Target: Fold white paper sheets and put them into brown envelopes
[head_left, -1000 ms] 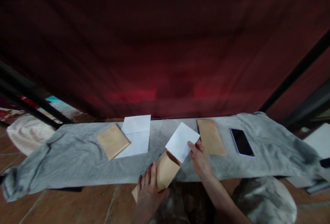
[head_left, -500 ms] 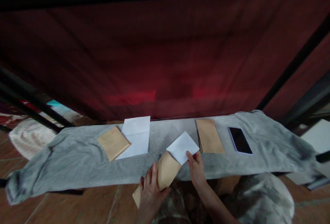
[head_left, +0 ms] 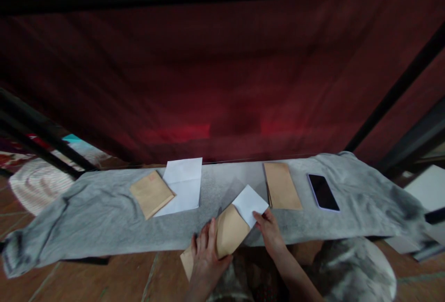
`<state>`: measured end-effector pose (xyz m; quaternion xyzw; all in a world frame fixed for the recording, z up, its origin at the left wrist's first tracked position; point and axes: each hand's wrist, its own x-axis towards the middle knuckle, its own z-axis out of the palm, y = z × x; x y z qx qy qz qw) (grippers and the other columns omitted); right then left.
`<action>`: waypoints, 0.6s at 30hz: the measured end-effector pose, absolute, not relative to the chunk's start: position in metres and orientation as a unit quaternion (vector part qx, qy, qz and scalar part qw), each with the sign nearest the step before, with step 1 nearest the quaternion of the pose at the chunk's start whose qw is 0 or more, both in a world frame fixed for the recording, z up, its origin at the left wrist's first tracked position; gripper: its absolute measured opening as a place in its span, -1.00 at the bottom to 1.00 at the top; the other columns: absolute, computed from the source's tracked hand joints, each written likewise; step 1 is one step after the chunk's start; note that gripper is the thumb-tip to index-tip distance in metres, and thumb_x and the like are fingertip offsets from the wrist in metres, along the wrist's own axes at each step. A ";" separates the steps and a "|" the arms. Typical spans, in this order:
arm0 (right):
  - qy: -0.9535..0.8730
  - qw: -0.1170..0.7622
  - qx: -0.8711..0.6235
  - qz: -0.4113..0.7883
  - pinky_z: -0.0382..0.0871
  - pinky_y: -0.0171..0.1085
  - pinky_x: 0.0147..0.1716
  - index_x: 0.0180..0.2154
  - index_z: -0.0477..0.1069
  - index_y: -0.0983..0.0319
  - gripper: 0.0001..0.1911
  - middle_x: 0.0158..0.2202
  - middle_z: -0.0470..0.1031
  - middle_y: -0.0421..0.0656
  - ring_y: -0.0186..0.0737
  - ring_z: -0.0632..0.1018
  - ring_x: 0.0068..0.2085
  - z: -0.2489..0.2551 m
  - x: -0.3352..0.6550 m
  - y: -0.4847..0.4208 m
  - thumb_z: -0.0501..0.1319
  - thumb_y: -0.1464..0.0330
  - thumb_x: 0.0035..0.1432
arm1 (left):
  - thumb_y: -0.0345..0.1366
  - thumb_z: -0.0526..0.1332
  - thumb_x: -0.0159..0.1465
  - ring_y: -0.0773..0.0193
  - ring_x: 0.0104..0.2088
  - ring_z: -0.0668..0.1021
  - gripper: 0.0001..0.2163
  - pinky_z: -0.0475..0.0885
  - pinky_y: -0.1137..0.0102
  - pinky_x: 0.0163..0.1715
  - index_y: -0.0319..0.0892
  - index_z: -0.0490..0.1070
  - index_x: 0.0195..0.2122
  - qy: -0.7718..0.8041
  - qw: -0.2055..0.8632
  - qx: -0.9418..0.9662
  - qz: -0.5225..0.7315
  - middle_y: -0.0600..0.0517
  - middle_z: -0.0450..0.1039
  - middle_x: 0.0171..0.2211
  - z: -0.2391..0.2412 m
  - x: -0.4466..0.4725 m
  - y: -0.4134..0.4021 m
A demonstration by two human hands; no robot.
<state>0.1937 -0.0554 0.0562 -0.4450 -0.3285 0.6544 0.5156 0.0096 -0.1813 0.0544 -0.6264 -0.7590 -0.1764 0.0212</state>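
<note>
My left hand grips a brown envelope at the near edge of the grey cloth, its open mouth pointing up and right. A folded white paper sticks partly out of that mouth. My right hand pinches the paper's lower right corner. Both hands are closed on what they hold.
Further left on the cloth lie another brown envelope and a white sheet beneath it. A stack of brown envelopes and a dark phone lie to the right. A dark red curtain hangs behind; tiled floor below.
The white paper has slid further into the brown envelope, with less of it showing. My right hand moved down and left with it. My left hand barely shifted.
</note>
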 end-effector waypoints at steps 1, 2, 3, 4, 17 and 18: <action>-0.334 0.514 -0.443 0.655 0.47 -0.09 -0.20 -0.18 0.52 0.19 -0.49 -0.23 0.62 -0.09 -0.01 0.59 -0.21 0.056 0.191 -0.058 0.45 0.08 -0.18 | -0.28 0.25 0.07 -0.10 0.22 0.32 -0.06 0.00 -0.08 0.29 -0.17 -0.24 0.43 -0.756 0.024 -0.629 -0.179 -0.21 0.30 0.23 0.055 0.010 -0.180; -0.341 0.512 -0.446 0.650 0.46 -0.10 -0.19 -0.21 0.53 0.19 -0.51 -0.26 0.62 -0.10 -0.02 0.58 -0.21 0.058 0.188 -0.060 0.45 0.07 -0.18 | -0.29 0.25 0.07 -0.10 0.23 0.32 -0.06 -0.01 -0.09 0.29 -0.16 -0.23 0.43 -0.754 0.027 -0.631 -0.181 -0.21 0.29 0.23 0.056 0.011 -0.178; -0.348 0.513 -0.452 0.642 0.45 -0.11 -0.17 -0.24 0.53 0.18 -0.53 -0.28 0.62 -0.11 -0.03 0.57 -0.21 0.060 0.188 -0.060 0.44 0.07 -0.18 | -0.29 0.25 0.07 -0.10 0.23 0.31 -0.07 -0.01 -0.10 0.29 -0.14 -0.23 0.43 -0.752 0.030 -0.632 -0.184 -0.20 0.28 0.23 0.056 0.011 -0.177; -0.351 0.517 -0.459 0.631 0.44 -0.13 -0.16 -0.25 0.53 0.18 -0.54 -0.28 0.62 -0.12 -0.05 0.57 -0.21 0.063 0.188 -0.059 0.43 0.06 -0.16 | -0.29 0.26 0.07 -0.10 0.23 0.31 -0.06 0.00 -0.11 0.28 -0.14 -0.24 0.43 -0.752 0.032 -0.632 -0.188 -0.20 0.28 0.24 0.056 0.010 -0.176; -0.491 0.428 -0.496 0.574 0.22 -0.29 -0.48 -0.52 0.47 0.18 -0.67 -0.60 0.39 -0.26 -0.25 0.36 -0.49 0.064 0.204 -0.043 0.28 0.04 -0.12 | -0.19 0.25 0.10 -0.14 0.23 0.32 -0.04 0.08 -0.12 0.27 -0.14 -0.30 0.43 -0.734 0.054 -0.643 -0.214 -0.21 0.25 0.26 0.055 0.010 -0.169; -0.502 0.415 -0.490 0.580 0.22 -0.29 -0.47 -0.52 0.49 0.18 -0.69 -0.59 0.40 -0.26 -0.25 0.37 -0.49 0.064 0.202 -0.046 0.27 0.06 -0.11 | -0.19 0.25 0.10 -0.14 0.24 0.32 -0.03 0.08 -0.12 0.27 -0.12 -0.32 0.43 -0.733 0.054 -0.643 -0.214 -0.21 0.24 0.26 0.055 0.009 -0.168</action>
